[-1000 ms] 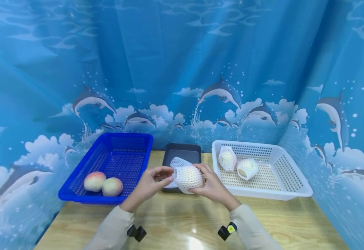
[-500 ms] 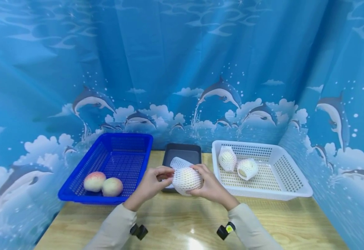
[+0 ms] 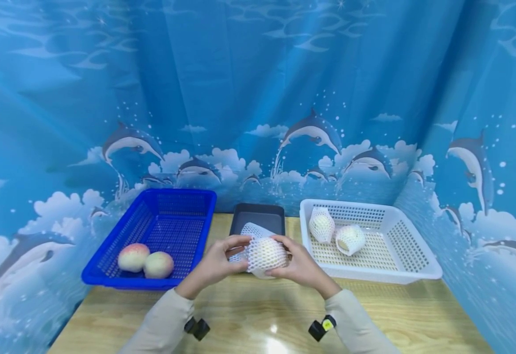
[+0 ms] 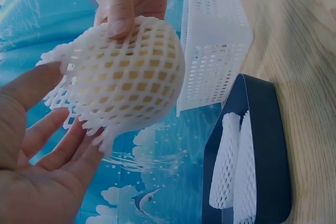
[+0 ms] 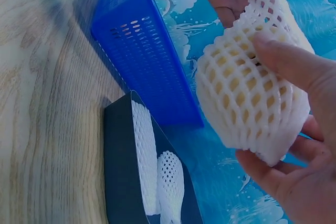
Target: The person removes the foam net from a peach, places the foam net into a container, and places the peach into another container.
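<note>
A peach (image 3: 267,253) in a white foam fruit net is held up between both hands over the front of the black tray; pale yellow skin shows through the mesh. My right hand (image 3: 303,264) grips its right side, thumb on the near face and fingers curled round the end. At the opposite end, my left hand (image 3: 217,260) has thumb and fingers bent round the loose, frilled edge of the foam net (image 4: 68,69). In the left wrist view, that net covers the fruit and bunches toward the left palm.
Spare foam nets (image 4: 224,161) lie in the black tray (image 3: 258,206). To the left stands a blue basket (image 3: 204,236) holding two bare peaches (image 3: 146,261). A white basket (image 3: 373,273) on the right holds two net-wrapped peaches (image 3: 321,224). A dolphin-print curtain (image 3: 249,98) hangs behind.
The foam net has been drawn further over the peach's left end. My left fingers have spread from a pinch to a wider hold round the net's edge. My right hand stays nearly in place.
</note>
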`<move>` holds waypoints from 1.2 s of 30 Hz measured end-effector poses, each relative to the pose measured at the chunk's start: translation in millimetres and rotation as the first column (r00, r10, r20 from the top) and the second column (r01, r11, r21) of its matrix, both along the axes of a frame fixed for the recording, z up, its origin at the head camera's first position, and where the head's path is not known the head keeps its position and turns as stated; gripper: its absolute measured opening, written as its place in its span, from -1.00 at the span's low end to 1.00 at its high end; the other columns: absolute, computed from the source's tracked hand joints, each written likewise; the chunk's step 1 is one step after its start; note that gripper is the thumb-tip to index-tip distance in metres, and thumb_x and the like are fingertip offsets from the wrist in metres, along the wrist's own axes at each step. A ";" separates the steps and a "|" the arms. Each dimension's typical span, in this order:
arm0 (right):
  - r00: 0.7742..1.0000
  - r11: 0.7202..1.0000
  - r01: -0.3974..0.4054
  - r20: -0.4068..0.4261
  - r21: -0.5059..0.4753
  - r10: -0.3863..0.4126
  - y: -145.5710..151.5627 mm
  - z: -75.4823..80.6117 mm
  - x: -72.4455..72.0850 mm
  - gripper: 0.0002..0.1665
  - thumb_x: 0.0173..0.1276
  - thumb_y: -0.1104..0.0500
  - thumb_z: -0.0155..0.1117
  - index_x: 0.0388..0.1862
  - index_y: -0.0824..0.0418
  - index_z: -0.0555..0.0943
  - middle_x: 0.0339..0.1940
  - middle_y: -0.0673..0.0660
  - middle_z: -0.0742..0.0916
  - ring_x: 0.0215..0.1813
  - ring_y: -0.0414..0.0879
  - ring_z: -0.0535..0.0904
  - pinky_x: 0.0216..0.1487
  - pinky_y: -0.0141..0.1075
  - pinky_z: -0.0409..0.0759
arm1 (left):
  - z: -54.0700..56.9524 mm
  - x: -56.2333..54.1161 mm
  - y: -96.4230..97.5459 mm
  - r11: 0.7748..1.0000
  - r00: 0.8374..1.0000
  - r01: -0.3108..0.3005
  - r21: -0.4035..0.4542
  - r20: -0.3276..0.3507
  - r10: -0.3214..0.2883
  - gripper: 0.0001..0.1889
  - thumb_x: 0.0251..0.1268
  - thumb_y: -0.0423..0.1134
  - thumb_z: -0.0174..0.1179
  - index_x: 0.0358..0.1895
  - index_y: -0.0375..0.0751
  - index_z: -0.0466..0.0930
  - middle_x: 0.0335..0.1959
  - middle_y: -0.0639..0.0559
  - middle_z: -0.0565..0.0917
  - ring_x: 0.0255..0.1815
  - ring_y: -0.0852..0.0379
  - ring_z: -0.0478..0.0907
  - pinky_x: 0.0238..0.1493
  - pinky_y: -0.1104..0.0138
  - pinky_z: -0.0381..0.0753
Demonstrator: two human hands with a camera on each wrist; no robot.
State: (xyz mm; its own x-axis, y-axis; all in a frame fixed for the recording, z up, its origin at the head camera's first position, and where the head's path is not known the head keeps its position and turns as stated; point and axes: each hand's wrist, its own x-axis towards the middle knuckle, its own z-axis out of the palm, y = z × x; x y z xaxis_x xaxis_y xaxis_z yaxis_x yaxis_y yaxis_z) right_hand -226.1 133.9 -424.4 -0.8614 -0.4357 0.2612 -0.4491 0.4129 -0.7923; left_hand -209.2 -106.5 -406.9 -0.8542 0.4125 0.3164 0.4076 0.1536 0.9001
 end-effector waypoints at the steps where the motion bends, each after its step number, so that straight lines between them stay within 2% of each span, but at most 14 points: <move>1: 1.000 1.000 0.000 0.007 -0.014 0.000 0.2 -0.6 -0.3 0.00 -0.12 0.10 0.62 0.33 0.28 0.37 0.22 0.22 0.56 0.11 0.06 0.56 0.13 -0.12 0.60 | -0.6 -0.3 0.1 1.000 1.000 -0.002 -0.008 -0.008 0.002 -0.42 0.02 -0.57 0.31 0.21 -0.55 0.40 0.17 -0.43 0.48 0.20 -0.31 0.46 0.22 0.11 0.50; 8: 0.999 0.993 0.014 0.052 -0.118 -0.007 -0.1 -3.2 -0.5 -0.02 -0.09 0.16 0.62 0.33 0.27 0.37 0.25 0.24 0.53 0.14 0.13 0.54 0.17 -0.08 0.57 | -1.8 -1.5 3.5 1.000 0.999 -0.028 0.002 -0.018 0.028 -0.41 -0.06 -0.63 0.27 0.18 -0.53 0.41 0.11 -0.39 0.51 0.13 -0.27 0.49 0.22 0.11 0.50; 13: 0.997 0.985 0.026 0.072 -0.169 -0.014 -0.9 -1.0 1.7 -0.05 -0.08 0.18 0.61 0.33 0.23 0.39 0.27 0.23 0.52 0.18 0.14 0.51 0.20 -0.09 0.55 | -1.1 -1.4 5.2 0.999 0.999 -0.034 -0.004 -0.025 0.034 -0.38 -0.06 -0.64 0.25 0.21 -0.50 0.39 0.11 -0.39 0.53 0.16 -0.26 0.48 0.23 0.10 0.49; 26: 0.996 0.972 0.011 0.086 -0.234 0.009 -0.5 -0.5 2.3 -0.09 -0.04 0.23 0.59 0.33 0.25 0.41 0.31 0.23 0.49 0.23 0.14 0.47 0.15 -0.28 0.58 | -1.5 -2.4 8.5 1.000 1.000 -0.001 -0.013 -0.023 0.001 -0.27 -0.08 -0.62 0.26 0.31 -0.46 0.29 0.16 -0.41 0.49 0.20 -0.27 0.45 0.28 0.11 0.46; 32: 0.998 0.965 -0.004 0.064 -0.263 0.022 0.0 -0.3 2.7 -0.14 -0.01 0.25 0.57 0.31 0.25 0.44 0.29 0.23 0.51 0.22 0.15 0.47 0.14 -0.24 0.58 | -1.8 -2.1 10.0 0.999 1.000 -0.026 -0.038 0.002 0.026 -0.24 -0.12 -0.65 0.20 0.33 -0.40 0.28 0.18 -0.34 0.49 0.20 -0.21 0.45 0.28 0.18 0.46; 36: 0.998 0.964 0.011 0.062 -0.264 0.006 -0.2 -1.3 2.0 -0.17 0.00 0.31 0.54 0.30 0.29 0.44 0.28 0.26 0.51 0.22 0.18 0.46 0.10 -0.31 0.59 | -1.2 -0.7 12.3 0.998 0.998 -0.055 -0.018 0.017 0.055 -0.27 -0.10 -0.66 0.22 0.30 -0.37 0.30 0.17 -0.32 0.50 0.21 -0.20 0.46 0.28 0.21 0.46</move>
State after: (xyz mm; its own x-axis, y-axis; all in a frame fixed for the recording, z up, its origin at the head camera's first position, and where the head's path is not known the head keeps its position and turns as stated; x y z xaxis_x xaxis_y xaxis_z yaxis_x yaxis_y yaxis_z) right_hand -224.1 133.7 -425.7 -0.8804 -0.3559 0.3133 -0.3953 0.1860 -0.8995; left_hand -209.8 -94.2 -408.1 -0.8812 0.3700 0.2944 0.3824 0.1917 0.9039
